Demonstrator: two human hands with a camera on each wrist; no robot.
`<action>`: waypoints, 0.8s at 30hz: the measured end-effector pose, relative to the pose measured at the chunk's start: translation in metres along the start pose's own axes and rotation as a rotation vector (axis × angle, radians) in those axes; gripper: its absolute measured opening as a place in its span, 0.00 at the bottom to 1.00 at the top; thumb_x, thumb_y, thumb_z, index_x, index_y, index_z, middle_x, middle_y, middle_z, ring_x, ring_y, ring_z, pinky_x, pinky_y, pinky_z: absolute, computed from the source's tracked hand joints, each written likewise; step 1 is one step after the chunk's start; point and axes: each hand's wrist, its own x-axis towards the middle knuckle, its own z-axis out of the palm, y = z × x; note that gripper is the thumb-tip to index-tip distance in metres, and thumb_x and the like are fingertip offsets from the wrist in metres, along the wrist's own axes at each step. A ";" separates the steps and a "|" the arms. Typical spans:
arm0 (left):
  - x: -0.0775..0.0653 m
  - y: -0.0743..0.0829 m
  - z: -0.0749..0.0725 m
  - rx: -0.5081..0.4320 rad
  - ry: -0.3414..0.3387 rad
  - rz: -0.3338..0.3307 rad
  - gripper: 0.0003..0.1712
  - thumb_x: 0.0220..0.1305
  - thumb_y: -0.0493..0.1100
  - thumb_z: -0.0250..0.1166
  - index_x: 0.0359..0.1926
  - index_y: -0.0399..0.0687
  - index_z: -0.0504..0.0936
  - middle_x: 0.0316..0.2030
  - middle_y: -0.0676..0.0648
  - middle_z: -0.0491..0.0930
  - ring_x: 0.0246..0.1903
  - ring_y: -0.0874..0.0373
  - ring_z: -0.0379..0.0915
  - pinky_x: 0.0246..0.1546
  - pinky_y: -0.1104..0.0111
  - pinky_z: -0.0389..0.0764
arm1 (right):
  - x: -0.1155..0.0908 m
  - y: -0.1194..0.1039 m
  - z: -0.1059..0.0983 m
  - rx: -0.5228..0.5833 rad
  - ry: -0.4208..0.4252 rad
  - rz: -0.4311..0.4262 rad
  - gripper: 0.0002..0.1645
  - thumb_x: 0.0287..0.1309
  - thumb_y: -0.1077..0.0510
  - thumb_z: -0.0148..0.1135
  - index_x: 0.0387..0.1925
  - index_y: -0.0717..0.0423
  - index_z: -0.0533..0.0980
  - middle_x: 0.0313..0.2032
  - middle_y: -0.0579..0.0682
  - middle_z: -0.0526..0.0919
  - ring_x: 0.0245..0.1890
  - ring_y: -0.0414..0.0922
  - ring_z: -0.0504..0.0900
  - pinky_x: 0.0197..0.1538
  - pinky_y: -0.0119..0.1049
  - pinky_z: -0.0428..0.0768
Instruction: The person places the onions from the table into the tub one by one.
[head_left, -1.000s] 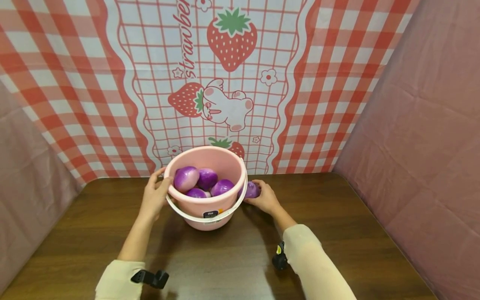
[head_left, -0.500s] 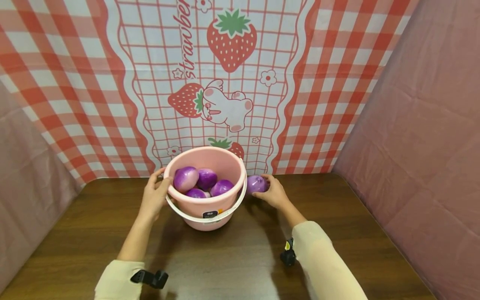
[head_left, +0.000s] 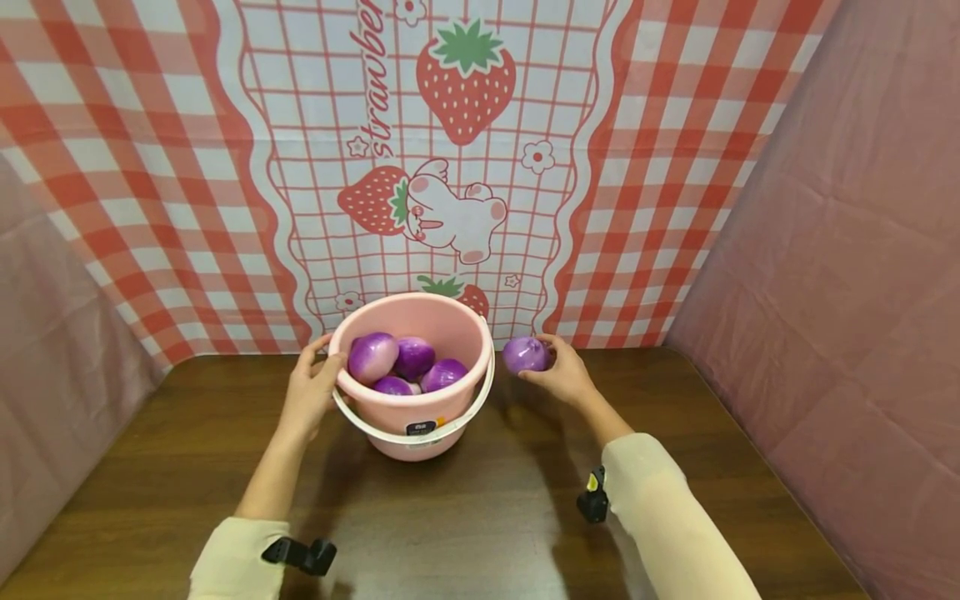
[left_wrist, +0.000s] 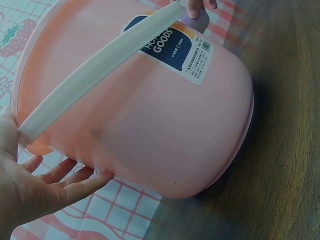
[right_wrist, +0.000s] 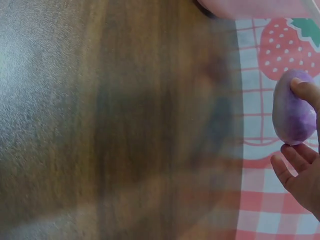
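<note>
A pink bucket [head_left: 420, 421] with a white handle [head_left: 375, 429] stands tilted slightly toward me on the table. Inside it lie several purple onions [head_left: 372, 357]. My left hand [head_left: 309, 390] grips the bucket's left rim, and in the left wrist view its fingers [left_wrist: 82, 192] reach along the outer wall. To the right of the bucket, my right hand [head_left: 562, 371] pinches another purple onion [head_left: 525, 355] between thumb and fingers. The right wrist view shows this onion [right_wrist: 292, 110] held above the table, in front of the checked cloth.
The brown wooden table [head_left: 420, 533] runs back to a red-and-white strawberry cloth [head_left: 465, 83] hung behind the bucket. Pink cloth [head_left: 847, 250] borders the right side, and similar cloth [head_left: 52, 367] the left.
My right hand has moved right and up with the onion, from close beside the bucket to a small gap away from it. The left hand and bucket have stayed put.
</note>
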 end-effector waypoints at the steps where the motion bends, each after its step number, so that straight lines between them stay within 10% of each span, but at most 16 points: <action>1: 0.000 0.000 0.000 0.000 -0.001 0.000 0.31 0.68 0.46 0.50 0.70 0.50 0.56 0.58 0.27 0.67 0.25 0.70 0.76 0.27 0.72 0.86 | 0.001 -0.001 -0.002 -0.001 0.000 0.002 0.45 0.44 0.56 0.73 0.62 0.63 0.63 0.55 0.65 0.74 0.55 0.59 0.74 0.60 0.53 0.75; 24: -0.001 0.000 0.000 0.007 -0.003 0.000 0.31 0.68 0.47 0.50 0.70 0.50 0.55 0.58 0.27 0.67 0.24 0.70 0.76 0.28 0.71 0.86 | 0.008 -0.028 -0.038 0.018 0.009 -0.017 0.46 0.44 0.55 0.73 0.63 0.61 0.61 0.54 0.64 0.72 0.53 0.60 0.74 0.55 0.53 0.79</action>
